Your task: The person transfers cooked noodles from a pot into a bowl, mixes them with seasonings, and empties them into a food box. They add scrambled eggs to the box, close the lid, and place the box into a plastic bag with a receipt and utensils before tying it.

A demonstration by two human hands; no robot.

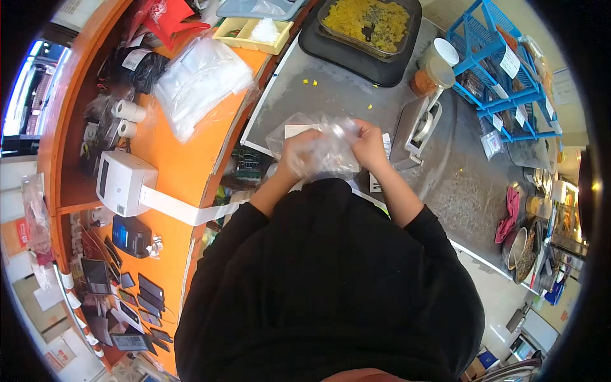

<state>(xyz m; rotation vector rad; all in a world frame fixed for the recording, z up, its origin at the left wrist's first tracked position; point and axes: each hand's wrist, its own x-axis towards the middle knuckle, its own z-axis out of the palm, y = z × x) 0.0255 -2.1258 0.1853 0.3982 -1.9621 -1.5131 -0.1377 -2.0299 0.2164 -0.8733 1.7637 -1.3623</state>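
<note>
A clear plastic bag [331, 149] is held up in front of my chest, over the near edge of the metal counter. My left hand [300, 151] grips its left side, partly veiled by the see-through film. On the other side my right hand [370, 146] pinches the bag near its upper right edge. A white paper piece [296, 130] shows by my left fingers. What lies inside the bag, if anything, is hard to make out through the glare.
Left, an orange counter carries plastic bags [203, 79], a receipt printer [124, 184] with a long paper strip, and several phones [151, 293]. Ahead stands a tray of yellow food [363, 22]. To the right are a sealing machine [417, 127], a jar [433, 77] and a blue rack [496, 63].
</note>
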